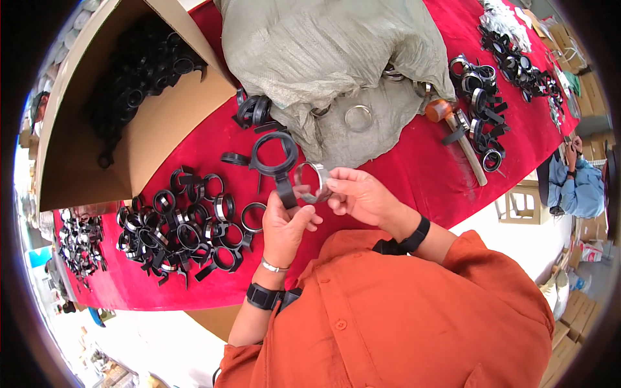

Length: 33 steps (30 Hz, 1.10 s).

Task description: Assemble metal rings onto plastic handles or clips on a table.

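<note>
My left hand (283,231) grips the tab of a black plastic ring (284,187), whose round opening stands up above my fingers. In my right hand (363,199), a thin silver metal ring (322,176) is pinched between thumb and fingers. It is held just right of the black ring's tab, apart from the ring's round part. To the left of my left hand lies a pile of black rings with tabs (187,236), several with silver bands. Beyond my hands, another metal ring (369,120) rests on the flap of a grey-green woven sack (310,52).
A red cloth (394,161) covers the table. At the left, a tipped cardboard box (174,123) contains black parts. A mallet (467,152) with an orange head lies at the right, beside more rings (479,100). Another person (582,187) in blue is at the far right.
</note>
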Motion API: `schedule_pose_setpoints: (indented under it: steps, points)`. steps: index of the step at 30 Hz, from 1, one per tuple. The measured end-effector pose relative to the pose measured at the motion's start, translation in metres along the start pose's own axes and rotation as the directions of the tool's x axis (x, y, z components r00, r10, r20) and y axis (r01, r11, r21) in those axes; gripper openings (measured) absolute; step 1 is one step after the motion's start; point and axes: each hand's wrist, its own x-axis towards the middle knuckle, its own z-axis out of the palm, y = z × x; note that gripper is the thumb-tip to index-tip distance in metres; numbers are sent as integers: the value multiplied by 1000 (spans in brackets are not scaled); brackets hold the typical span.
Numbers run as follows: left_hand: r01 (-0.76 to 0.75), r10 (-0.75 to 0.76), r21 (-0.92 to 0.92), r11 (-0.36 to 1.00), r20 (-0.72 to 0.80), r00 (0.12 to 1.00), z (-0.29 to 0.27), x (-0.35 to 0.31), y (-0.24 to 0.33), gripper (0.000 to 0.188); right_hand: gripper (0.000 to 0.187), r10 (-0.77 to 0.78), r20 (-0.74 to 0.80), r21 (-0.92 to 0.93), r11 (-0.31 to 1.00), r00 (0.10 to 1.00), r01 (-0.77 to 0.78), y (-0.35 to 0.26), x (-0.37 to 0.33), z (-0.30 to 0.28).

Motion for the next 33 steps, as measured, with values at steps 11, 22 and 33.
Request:
schedule_pose_setpoints:
  steps: [11,22,33]
  points:
    - [-109,47,-218,970,-273,961,5,-27,6,10,19,106,82,-181,979,991,-90,-21,-19,-25]
    - [-19,105,-813,582,52,993,13,-65,21,24,23,-428,175,-906,-422,887,-26,-51,-19,-100]
    - [74,-63,-435,897,38,997,40,-73,25,18,21,297,314,-792,606,902,76,-102,-21,54]
